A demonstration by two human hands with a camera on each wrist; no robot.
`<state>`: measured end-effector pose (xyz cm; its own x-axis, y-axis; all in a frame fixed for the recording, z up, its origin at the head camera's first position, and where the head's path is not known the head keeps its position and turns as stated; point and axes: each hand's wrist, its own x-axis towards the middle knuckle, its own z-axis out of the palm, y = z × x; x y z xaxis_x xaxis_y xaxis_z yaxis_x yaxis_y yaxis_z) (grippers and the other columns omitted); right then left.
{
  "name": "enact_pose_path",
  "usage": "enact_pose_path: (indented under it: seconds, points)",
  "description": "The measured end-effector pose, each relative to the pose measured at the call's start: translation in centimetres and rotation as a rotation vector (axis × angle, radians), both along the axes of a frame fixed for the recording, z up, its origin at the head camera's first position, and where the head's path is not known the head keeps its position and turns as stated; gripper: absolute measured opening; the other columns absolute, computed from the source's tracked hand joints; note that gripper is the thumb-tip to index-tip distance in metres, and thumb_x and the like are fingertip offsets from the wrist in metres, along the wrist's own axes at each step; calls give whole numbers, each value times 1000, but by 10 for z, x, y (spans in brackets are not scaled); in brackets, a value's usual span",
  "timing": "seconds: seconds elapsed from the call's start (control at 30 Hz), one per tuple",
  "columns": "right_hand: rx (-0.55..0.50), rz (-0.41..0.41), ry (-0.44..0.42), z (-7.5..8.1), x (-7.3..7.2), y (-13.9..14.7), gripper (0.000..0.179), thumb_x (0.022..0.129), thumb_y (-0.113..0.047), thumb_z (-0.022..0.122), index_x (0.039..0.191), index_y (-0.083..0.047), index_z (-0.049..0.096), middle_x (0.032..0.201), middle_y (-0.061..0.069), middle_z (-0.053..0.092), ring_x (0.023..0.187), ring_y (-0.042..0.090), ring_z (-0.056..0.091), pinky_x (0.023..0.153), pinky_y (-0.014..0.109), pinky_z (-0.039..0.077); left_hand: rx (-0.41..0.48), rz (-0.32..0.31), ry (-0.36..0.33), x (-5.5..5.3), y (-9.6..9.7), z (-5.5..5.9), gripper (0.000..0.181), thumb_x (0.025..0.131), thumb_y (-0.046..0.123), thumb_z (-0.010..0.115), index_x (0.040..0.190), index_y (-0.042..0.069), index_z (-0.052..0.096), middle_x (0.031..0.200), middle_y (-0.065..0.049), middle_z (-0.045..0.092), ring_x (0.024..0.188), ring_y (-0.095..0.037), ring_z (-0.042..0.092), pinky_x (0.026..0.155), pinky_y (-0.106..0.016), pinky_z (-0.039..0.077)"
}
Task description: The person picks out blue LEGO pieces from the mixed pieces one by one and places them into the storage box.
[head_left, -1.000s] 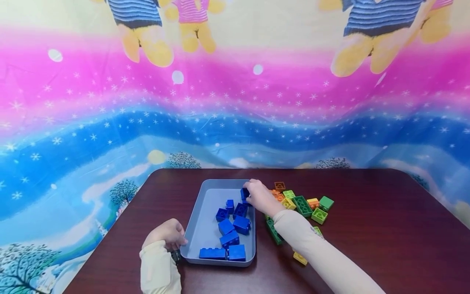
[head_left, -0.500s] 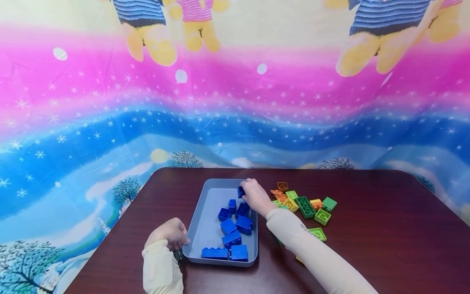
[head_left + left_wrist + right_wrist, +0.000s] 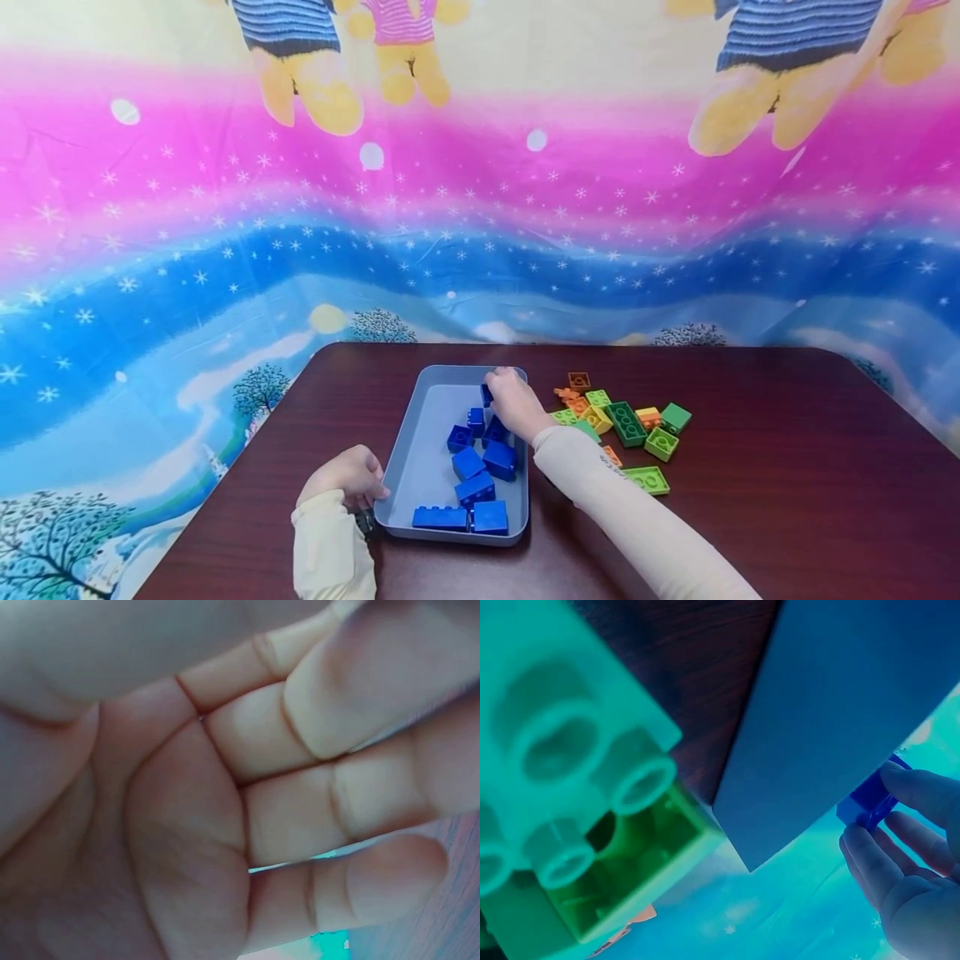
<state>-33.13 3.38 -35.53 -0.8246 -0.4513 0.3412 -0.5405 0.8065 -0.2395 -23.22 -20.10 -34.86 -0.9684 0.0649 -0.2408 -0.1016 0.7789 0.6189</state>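
Note:
In the head view, my right hand (image 3: 516,402) is over the far right corner of the grey tray (image 3: 408,450). It pinches a dark blue toy building brick (image 3: 486,395), partly hidden by the fingers. The right wrist view shows this brick (image 3: 870,799) between thumb and fingertips, beyond the tray wall (image 3: 802,735). My left hand (image 3: 341,479) holds the tray's near left rim. Its palm and bent fingers (image 3: 292,810) fill the left wrist view, where the grip on the rim is hidden. Several blue bricks (image 3: 468,463) lie in the tray's right half and along its near end.
Right of the tray lies a loose pile of green, lime, yellow and orange bricks (image 3: 626,423), partly behind my right sleeve (image 3: 600,492). Green bricks (image 3: 577,750) loom close in the right wrist view. A printed cloth (image 3: 480,208) hangs behind the brown table (image 3: 772,433).
My right hand has shifted slightly left and inward over the tray's far corner, carrying the blue brick. The left hand stays at the rim. The camera view has moved a little.

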Motion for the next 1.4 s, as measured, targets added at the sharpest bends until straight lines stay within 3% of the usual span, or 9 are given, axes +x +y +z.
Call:
enact_pose_path:
  seconds: [0.17,0.4,0.67,1.07,1.4]
  points:
    - [11,12,23,-2,-2,-2,19,77,2,65,96,4,61,90,14,57,87,26,52,72,31,47,-4,1,7,0,0,0,37,71,-6,67,50,8,41,46,-2,41,43,-16,46,43,-27,37]
    - [61,11,28,-3,-6,-9,14,78,2,64,92,2,61,87,12,56,84,24,52,72,31,47,8,-3,-2,0,0,1,27,71,-7,66,54,4,48,50,-6,51,45,-16,49,45,-29,41]
    - [146,-2,45,-5,-8,-14,16,81,-4,64,96,2,62,89,12,56,86,22,52,72,28,48,4,-2,-9,1,0,2,30,71,-7,66,53,5,46,50,-6,51,46,-17,48,46,-29,41]
    - [189,40,-12,-5,-4,-20,13,87,-6,57,96,-1,65,85,10,58,80,21,52,70,29,49,-13,6,-1,2,1,1,29,71,-7,66,53,5,47,50,-7,51,46,-18,50,47,-31,43]
    - [246,-14,-49,-9,-5,-18,7,83,-3,61,89,-3,66,78,9,56,73,20,49,67,30,48,-10,5,1,1,1,0,29,71,-7,66,53,4,47,50,-7,51,46,-18,50,46,-31,42]
